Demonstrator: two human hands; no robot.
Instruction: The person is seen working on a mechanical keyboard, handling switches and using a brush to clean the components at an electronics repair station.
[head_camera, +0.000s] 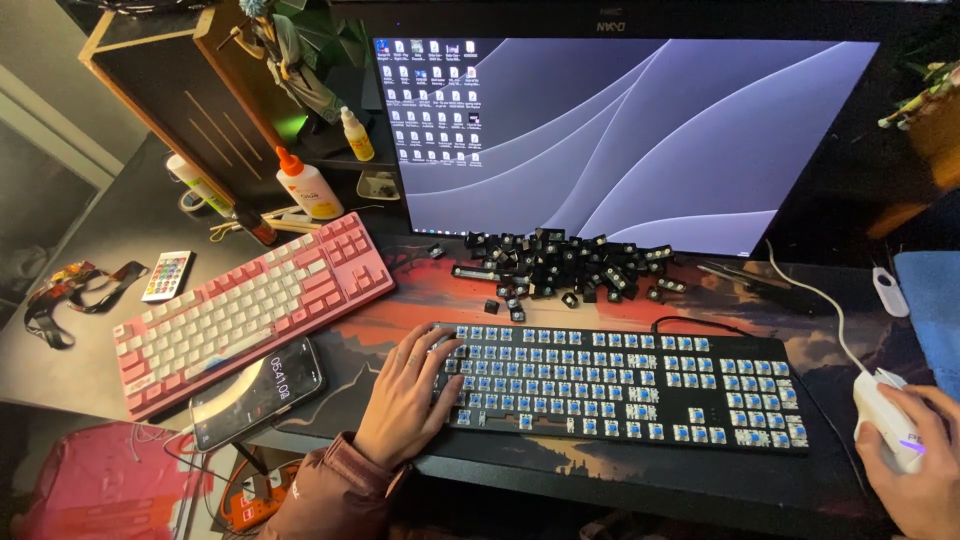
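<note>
Left hand (405, 395) rests on keycap-less black keyboard (640, 385).

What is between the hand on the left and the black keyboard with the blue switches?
Nothing visible. The left hand lies flat, directly on the left end of the black keyboard with bare blue switches. The pile of loose black keycaps lies behind the keyboard, not in between.

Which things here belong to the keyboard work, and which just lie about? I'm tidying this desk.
In hand: black keyboard with bare blue switches, under the left hand; heap of black keycaps; white mouse under the right hand.

Lying about: pink keyboard, phone, glue bottle, small remote.
</note>
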